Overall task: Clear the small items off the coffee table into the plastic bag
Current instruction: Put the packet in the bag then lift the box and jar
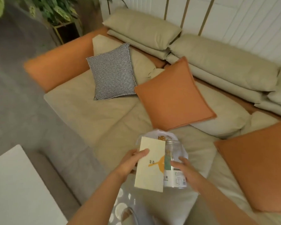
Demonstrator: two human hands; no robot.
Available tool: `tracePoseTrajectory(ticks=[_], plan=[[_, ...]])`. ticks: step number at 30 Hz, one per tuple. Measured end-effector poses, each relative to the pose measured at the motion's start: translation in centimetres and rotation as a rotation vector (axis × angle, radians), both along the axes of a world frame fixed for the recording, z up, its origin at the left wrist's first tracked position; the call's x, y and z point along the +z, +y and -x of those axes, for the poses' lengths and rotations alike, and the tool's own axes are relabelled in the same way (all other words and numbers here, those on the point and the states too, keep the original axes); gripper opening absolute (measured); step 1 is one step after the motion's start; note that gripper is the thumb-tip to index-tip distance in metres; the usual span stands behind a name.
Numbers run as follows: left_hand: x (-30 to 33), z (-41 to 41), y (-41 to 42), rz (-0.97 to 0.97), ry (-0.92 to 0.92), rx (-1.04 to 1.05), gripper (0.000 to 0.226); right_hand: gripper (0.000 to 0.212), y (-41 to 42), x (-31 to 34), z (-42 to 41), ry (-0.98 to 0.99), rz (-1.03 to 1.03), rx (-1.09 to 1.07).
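Left hand (133, 161): you are gripping the flat cream rectangular card packet with an orange motif (150, 164), thumb lying across its face, fingers curled behind its left edge.

Right hand (184, 172): you are wrapping your fingers around the clear cylindrical plastic jar with a white label (174, 166), tilted, its top pointing far.

Both items are hovering over the near edge of the beige leather sofa seat (91, 111), just above the thin white plastic bag (159, 133); something brownish is showing inside it, unidentifiable.

White coffee table (18, 184): smooth, sitting near left.
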State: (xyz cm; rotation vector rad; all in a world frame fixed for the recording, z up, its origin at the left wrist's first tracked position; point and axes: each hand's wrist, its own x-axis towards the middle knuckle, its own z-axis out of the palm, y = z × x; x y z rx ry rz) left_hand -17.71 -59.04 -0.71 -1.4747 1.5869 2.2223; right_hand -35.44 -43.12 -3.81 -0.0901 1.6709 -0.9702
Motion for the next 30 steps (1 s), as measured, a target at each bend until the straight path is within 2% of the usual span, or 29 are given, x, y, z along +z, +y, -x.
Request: tracePoseTrajectory(ticks=[3, 4, 5, 9, 12, 14, 17, 19, 21, 25, 30], plan=[[0.2, 3.2, 1.0, -0.003, 0.051, -0.049, 0.05, 0.088, 1.2, -0.8, 1.8, 0.069, -0.023, -0.107], [0.1, 4.2, 1.5, 0.001, 0.028, -0.047, 0.048, 0.088, 1.7, -0.9, 2.3, 0.082, -0.028, -0.142], [-0.2, 5.0, 2.0, 0.006, -0.01, -0.063, 0.054, 0.087, 2.1, -1.1, 2.7, 0.089, -0.032, -0.171], [-2.4, 7.6, 3.3, 0.002, -0.11, -0.075, 0.1, 0.086, 3.0, -3.0, 4.6, 0.142, -0.077, -0.221], [-4.5, 9.3, 3.2, 0.014, -0.187, -0.052, 0.109, 0.086, 2.4, -4.4, 5.9, 0.174, -0.117, -0.225], [-5.7, 10.3, 2.9, -0.031, -0.218, -0.037, 0.096, 0.087, 1.7, -5.3, 6.8, 0.193, -0.126, -0.205], [-6.8, 11.1, 2.1, -0.097, -0.197, 0.028, 0.06, 0.08, 0.5, -6.3, 8.2, 0.211, -0.129, -0.158], [-7.6, 11.4, 1.3, -0.034, -0.206, 0.052, 0.05, 0.075, -0.4, -6.8, 9.0, 0.215, -0.163, -0.108], [-7.8, 11.6, 0.4, 0.116, -0.212, 0.067, 0.047, 0.074, -1.8, -6.8, 9.1, 0.221, -0.188, -0.03], [-8.3, 10.6, -1.3, 0.378, -0.356, 0.112, 0.084, 0.089, -4.5, -7.6, 8.3, 0.238, -0.207, 0.12], [-8.3, 10.0, -3.0, 0.539, -0.51, 0.126, 0.098, 0.075, -7.7, -7.9, 6.2, 0.227, -0.225, 0.15]])
